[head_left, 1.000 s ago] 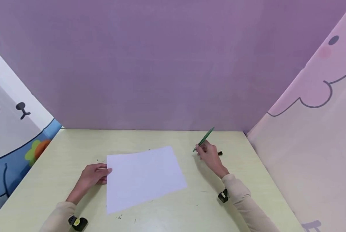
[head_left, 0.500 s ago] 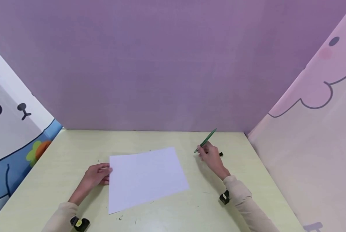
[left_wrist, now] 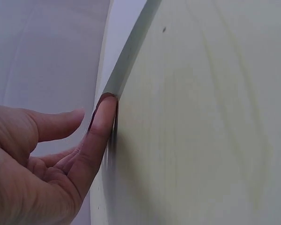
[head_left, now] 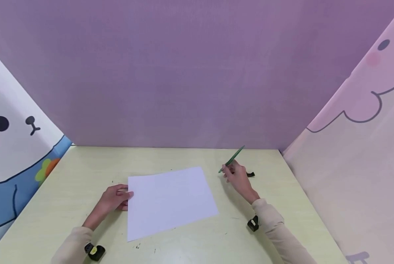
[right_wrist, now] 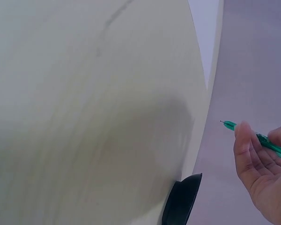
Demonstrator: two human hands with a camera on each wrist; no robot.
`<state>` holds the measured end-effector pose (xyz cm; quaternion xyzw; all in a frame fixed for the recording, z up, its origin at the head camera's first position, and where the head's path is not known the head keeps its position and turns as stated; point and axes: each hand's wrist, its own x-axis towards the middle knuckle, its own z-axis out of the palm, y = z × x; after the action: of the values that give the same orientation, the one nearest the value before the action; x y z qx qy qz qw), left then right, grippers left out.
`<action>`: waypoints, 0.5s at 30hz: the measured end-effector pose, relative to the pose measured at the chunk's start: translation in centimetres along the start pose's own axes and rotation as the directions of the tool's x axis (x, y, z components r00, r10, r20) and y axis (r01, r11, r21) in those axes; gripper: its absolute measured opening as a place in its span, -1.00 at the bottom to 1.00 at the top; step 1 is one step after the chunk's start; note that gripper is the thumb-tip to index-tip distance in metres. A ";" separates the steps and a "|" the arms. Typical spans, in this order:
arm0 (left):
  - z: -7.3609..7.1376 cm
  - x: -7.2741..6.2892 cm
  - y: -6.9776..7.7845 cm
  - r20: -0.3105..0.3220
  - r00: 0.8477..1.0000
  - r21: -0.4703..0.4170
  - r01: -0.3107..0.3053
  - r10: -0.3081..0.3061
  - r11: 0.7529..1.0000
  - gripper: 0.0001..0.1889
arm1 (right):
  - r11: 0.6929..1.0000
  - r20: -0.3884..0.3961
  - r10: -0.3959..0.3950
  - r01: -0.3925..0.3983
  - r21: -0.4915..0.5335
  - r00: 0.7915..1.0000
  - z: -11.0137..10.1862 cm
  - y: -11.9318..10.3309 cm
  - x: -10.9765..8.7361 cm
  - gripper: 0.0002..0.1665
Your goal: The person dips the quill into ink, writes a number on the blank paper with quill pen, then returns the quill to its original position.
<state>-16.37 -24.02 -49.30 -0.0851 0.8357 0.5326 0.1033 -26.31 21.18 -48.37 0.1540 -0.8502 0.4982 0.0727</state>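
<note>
My left hand (head_left: 112, 198) is at the left edge of a blank white sheet of paper (head_left: 172, 201), thumb over the edge and fingers beneath it. In the left wrist view the fingers (left_wrist: 91, 145) lie along the underside of the raised paper edge (left_wrist: 122, 42). My right hand (head_left: 238, 178) pinches a slim green pen (head_left: 235, 156) to the right of the sheet. The pen slants, its point down and to the left, away from the paper. In the right wrist view the thin pen tip shows beyond the fingers (right_wrist: 243, 140).
A dark curved object (head_left: 251, 174) lies on the pale table (head_left: 144, 157) just behind my right hand, partly hidden; it shows larger in the right wrist view. Small dark marks dot the tabletop. A purple wall (head_left: 183, 73) stands at the back, with printed panels on both sides.
My left hand and the sheet have shifted a little to the right across the table. My right hand keeps the pen in nearly the same spot. The head view has turned slightly left.
</note>
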 end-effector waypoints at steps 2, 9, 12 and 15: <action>0.1 0.1 0.0 0.001 1.000 0.003 0.000 0.000 1.000 -0.42 | 1.000 -0.001 0.004 -0.004 0.001 1.000 0.1 0.0 0.0 -0.81; 0.2 0.2 -0.1 -0.002 1.000 0.001 -0.005 0.005 1.000 -0.45 | 1.000 -0.010 -0.016 0.016 0.017 1.000 0.5 -0.1 0.1 -0.79; 0.3 0.3 -0.2 0.007 1.000 -0.013 -0.009 0.009 1.000 -0.48 | 1.000 -0.007 -0.012 0.012 0.021 1.000 0.7 -0.2 0.2 -0.80; 0.4 0.3 -0.3 0.013 1.000 -0.031 -0.007 0.008 1.000 -0.50 | 1.000 -0.009 -0.010 0.010 0.017 1.000 1.0 -0.2 0.3 -0.82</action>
<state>-16.58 -23.75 -49.80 -0.0800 0.8271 0.5463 0.1055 -26.48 20.13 -48.64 0.1565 -0.8448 0.5058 0.0779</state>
